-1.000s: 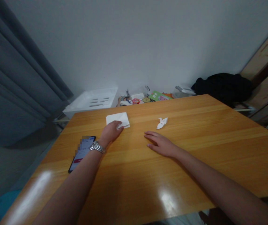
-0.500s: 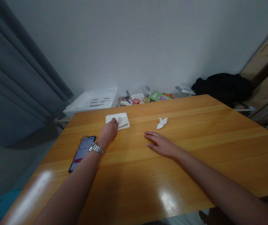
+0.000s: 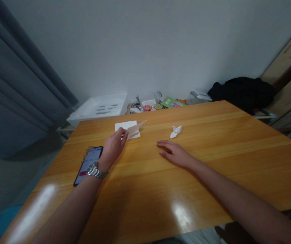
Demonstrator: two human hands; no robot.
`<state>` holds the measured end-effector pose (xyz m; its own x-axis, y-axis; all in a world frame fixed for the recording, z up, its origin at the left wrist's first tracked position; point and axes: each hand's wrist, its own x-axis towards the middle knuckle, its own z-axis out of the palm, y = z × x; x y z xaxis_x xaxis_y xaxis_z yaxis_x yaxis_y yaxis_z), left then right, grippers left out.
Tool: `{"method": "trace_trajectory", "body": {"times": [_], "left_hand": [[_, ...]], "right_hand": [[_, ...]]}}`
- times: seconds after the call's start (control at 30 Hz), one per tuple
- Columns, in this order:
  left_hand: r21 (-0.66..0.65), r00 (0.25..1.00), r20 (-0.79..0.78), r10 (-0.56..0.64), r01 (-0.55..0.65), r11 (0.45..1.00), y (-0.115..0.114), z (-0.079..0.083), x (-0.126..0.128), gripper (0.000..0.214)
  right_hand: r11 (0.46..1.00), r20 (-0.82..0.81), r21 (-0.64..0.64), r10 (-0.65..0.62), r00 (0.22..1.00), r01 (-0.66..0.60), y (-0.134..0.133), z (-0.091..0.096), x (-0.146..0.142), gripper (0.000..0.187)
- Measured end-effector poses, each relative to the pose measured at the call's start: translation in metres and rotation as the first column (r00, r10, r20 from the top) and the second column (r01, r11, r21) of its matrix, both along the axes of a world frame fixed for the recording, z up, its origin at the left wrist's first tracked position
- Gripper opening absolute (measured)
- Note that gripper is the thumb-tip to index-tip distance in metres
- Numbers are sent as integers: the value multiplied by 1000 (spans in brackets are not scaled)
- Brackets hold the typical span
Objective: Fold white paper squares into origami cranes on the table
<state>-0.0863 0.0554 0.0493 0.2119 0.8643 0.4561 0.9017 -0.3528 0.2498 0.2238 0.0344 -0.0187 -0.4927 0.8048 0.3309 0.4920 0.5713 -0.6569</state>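
Note:
Between its thumb and fingers, my left hand (image 3: 114, 144) pinches a sheet of white paper (image 3: 134, 128), which tilts up at its far right corner. Under that sheet lies a stack of white paper (image 3: 125, 125) on the wooden table (image 3: 145, 189). My right hand (image 3: 174, 153) rests on the tabletop, fingers stretched out and holding nothing. Just beyond its fingers sits a small white origami bird (image 3: 175, 131), apart from the hand. A smartphone (image 3: 88, 166) with its screen lit lies left of my left wrist, which wears a silver watch (image 3: 96, 170).
Past the table's far edge stand a white plastic tray (image 3: 98, 106) with slots and a jumble of small items, among them a green packet (image 3: 172, 102). A black cloth bundle (image 3: 242, 93) lies at the back right. A grey curtain (image 3: 20, 78) hangs at left.
My left hand has drawn back slightly toward me and lifted the sheet's edge off the stack. My right hand and the origami bird stay in place.

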Motion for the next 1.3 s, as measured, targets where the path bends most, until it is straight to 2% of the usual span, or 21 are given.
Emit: {"method": "trace_trajectory", "body": {"times": [0.13,0.33,0.53,0.7,0.83,0.97,1.17,1.3], "left_hand": [[-9,999,-30,-19,19,1000,-18,2,7,24],[-64,976,-68,-206,202,977,-39,-1,27,23],[-138,941,-156,-299,279,950,-50,-15,44,26],[-252,881,-75,-467,437,864,-56,-25,49,22],[-297,841,6,-540,518,802,-58,-31,49,21],[-317,807,5,-591,561,764,-59,-34,49,20],[-329,806,57,-589,572,751,-64,-25,53,28],[-319,831,100,-546,547,774,-65,-25,59,31]], "right_hand": [[993,-142,-42,-113,983,108,2,2,1,29],[951,-260,-115,-308,915,287,4,5,5,35],[929,-308,-48,-364,879,368,2,13,9,39],[902,-295,35,-402,867,430,1,18,12,38],[915,-220,122,-353,909,384,-3,23,12,34],[950,-95,232,-192,977,209,-7,27,7,25],[965,162,255,20,987,-62,-9,20,-6,43],[968,286,224,49,957,-117,-10,9,-11,51]]}}
